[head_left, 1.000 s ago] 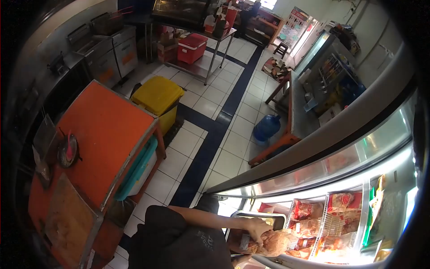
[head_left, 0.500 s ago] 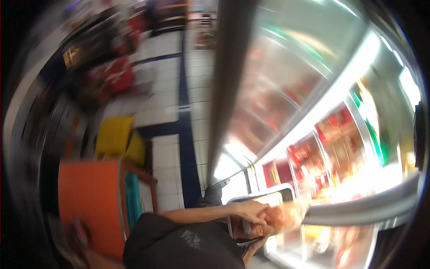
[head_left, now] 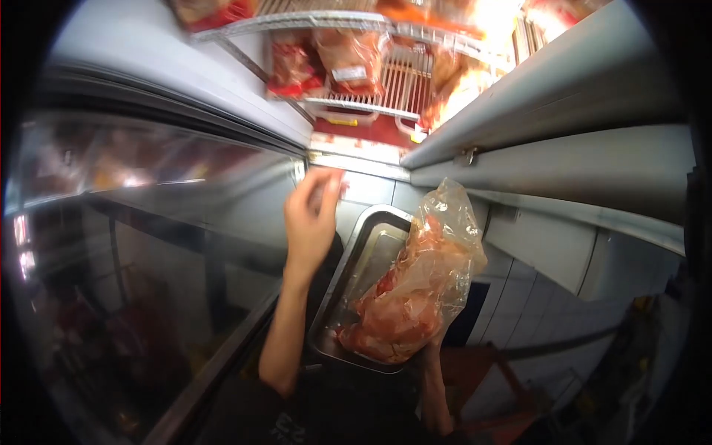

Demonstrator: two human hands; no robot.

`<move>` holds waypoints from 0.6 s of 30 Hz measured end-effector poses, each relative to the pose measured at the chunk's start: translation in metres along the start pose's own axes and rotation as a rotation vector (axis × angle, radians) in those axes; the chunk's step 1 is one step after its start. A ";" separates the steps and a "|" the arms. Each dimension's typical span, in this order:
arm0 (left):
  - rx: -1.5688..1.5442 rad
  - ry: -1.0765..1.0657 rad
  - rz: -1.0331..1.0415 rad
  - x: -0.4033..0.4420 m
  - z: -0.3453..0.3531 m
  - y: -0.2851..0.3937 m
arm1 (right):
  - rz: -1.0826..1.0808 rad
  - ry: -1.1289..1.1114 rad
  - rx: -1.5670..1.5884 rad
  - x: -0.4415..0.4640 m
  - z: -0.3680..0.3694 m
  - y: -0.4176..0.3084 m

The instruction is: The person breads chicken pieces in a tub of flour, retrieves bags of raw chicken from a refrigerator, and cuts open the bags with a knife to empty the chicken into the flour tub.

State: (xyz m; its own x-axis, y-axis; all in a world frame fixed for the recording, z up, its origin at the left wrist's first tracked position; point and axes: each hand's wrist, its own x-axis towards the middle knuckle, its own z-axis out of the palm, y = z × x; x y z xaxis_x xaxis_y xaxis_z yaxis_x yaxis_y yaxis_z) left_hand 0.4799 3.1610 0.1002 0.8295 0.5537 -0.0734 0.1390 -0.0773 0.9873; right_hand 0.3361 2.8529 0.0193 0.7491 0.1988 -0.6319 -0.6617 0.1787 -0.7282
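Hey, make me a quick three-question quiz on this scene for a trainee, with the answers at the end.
1. True or false: the left hand is gripping the rim of the metal tray.
2. What lies on the tray?
A) a water jug
B) a clear bag of meat
C) a knife
3. Fill in the blank: the packages near the top of the view sit on ____ shelves.

Key:
1. False; the left hand is apart from the tray.
2. B
3. wire
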 end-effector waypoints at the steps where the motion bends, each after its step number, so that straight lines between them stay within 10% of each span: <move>1: 0.127 -0.025 0.132 0.033 0.012 -0.012 | 0.049 0.001 -0.019 -0.003 -0.007 0.009; 8: 0.746 0.033 0.452 0.184 0.070 -0.060 | 0.212 -0.035 -0.088 0.017 -0.022 0.017; 12: 0.487 -0.117 0.495 0.135 0.062 -0.048 | 0.181 -0.031 -0.097 0.028 -0.017 -0.012; 16: 0.180 -0.190 -0.217 0.029 0.017 -0.041 | 0.104 -0.052 -0.122 0.039 0.005 -0.046; 18: 0.181 -0.083 -0.215 -0.025 -0.008 -0.059 | 0.038 -0.074 -0.136 0.033 0.010 -0.059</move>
State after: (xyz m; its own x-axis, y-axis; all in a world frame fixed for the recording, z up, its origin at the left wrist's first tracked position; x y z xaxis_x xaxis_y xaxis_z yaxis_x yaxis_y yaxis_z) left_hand 0.4472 3.1581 0.0446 0.8110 0.5043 -0.2967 0.4044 -0.1166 0.9071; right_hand 0.3999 2.8588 0.0442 0.7161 0.2746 -0.6417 -0.6751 0.0390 -0.7367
